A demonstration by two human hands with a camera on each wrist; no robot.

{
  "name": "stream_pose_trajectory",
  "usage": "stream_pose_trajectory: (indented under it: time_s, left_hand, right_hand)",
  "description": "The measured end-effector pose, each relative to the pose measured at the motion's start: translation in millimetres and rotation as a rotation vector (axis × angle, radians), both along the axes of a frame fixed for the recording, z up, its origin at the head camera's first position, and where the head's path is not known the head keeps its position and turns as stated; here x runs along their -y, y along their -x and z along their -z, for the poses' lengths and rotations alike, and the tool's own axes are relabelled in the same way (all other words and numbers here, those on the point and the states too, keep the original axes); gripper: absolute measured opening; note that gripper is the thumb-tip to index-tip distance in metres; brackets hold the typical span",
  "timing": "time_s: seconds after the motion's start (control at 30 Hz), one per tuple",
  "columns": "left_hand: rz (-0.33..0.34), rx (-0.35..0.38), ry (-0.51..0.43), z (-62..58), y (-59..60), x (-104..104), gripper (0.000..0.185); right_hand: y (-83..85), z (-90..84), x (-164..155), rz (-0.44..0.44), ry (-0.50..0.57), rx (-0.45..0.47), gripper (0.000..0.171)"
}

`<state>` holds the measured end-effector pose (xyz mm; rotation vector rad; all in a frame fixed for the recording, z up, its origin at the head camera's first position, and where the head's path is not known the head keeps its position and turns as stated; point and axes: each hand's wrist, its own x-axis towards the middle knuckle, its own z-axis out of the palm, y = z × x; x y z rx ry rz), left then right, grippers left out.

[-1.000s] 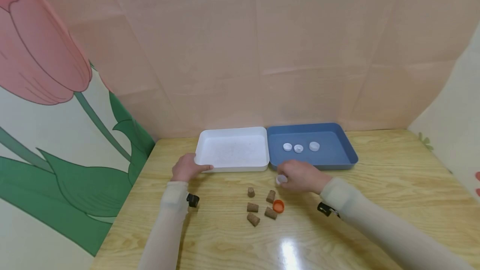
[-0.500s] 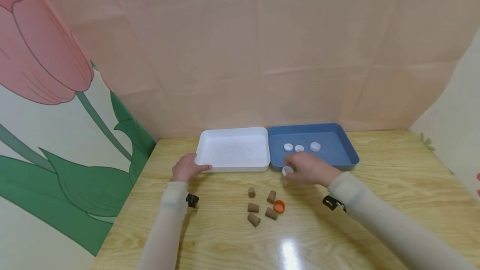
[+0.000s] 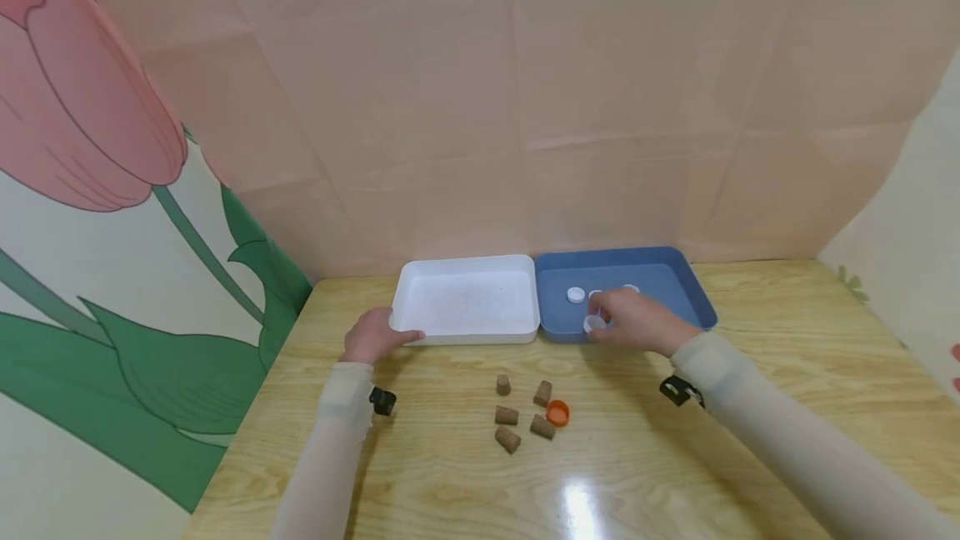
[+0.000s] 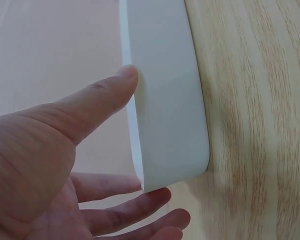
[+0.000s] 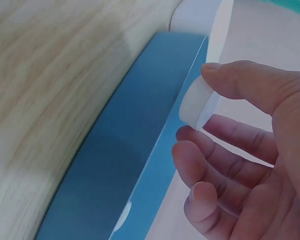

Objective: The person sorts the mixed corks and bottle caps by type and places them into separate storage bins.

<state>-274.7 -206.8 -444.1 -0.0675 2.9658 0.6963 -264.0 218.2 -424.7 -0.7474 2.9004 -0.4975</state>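
In the head view my right hand (image 3: 637, 321) is over the front of the blue tray (image 3: 675, 294), pinching a white bottle cap (image 5: 197, 102) between thumb and fingers. The right wrist view shows that cap tilted near the tray's rim. Inside the blue tray lies another white cap (image 3: 575, 295); two more are partly hidden behind my right hand. My left hand (image 3: 375, 336) rests at the front left corner of the white tray (image 3: 472, 337). In the left wrist view its straight thumb touches the rim and its loosely extended fingers lie by the corner.
In front of the trays, several brown corks (image 3: 506, 415) lie on the wooden table (image 3: 442, 473). An orange-red cap (image 3: 557, 413) lies beside them. The two trays stand side by side before a pinkish cloth backdrop (image 3: 517, 107).
My right hand has moved right and away from me, carrying the white bottle cap from the table in front of the blue tray to over its front part. My left hand has stayed put.
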Motion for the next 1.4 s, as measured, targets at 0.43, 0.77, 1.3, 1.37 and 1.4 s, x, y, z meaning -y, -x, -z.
stream_pose_trajectory:
  time_s: [0.43,0.77,1.3,1.37,1.4]
  left_hand:
    - [0.069,-0.051,-0.059,2.0,1.9,2,0.076]
    - [0.068,-0.046,-0.091,2.2,1.8,-1,0.068]
    - [0.058,-0.058,-0.083,4.9,4.3,-3,0.071]
    - [0.055,-0.045,-0.080,4.8,4.0,-4,0.074]
    - [0.055,-0.040,-0.078,4.8,3.8,-4,0.075]
  right_hand:
    - [21.2,-2.5,-43,0.089,-0.008,0.007,0.028]
    - [50.6,6.0,-81,0.128,-0.013,-0.039,0.028]
    - [81.4,26.5,-111,0.177,-0.050,-0.032,0.027]
    - [83.5,27.8,-113,0.181,-0.059,-0.037,0.027]
    - [84.4,28.0,-115,0.183,-0.060,-0.038,0.028]
